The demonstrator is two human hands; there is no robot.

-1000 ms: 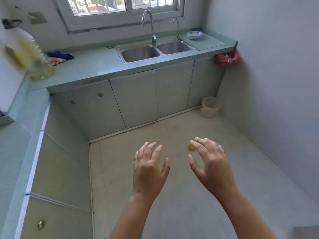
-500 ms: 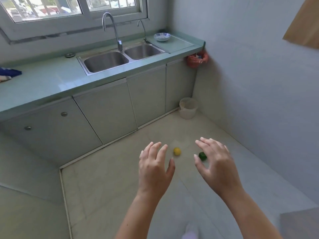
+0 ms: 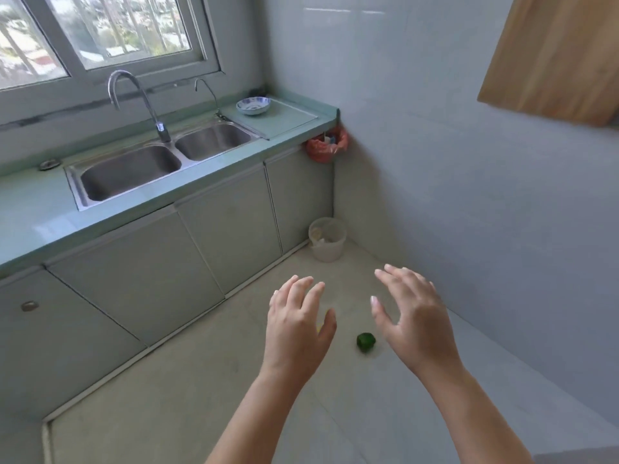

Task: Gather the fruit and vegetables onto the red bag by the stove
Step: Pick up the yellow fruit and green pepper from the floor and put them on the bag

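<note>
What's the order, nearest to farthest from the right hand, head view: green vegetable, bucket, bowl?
1. Green vegetable, on the floor just left of the right hand.
2. Bucket, in the far floor corner.
3. Bowl, up on the counter.

Pale tiled floor (image 3: 201,396): small dark green round vegetable (image 3: 365,341) lies on it, between left hand (image 3: 298,329) and right hand (image 3: 412,323), nearer to right one, touched by neither. Sliver of yellow thing (image 3: 320,328) shows at thumb side of left hand, mostly hidden; kind not clear. White bucket (image 3: 327,241) stands in corner, beyond both hands. Green countertop (image 3: 33,222) farther beyond left hand: double steel sink (image 3: 75,192) set into it, blue-white bowl (image 3: 253,105) on flat board (image 3: 288,122) at corner end, round metal plug (image 3: 49,164) at sink's other side.
</note>
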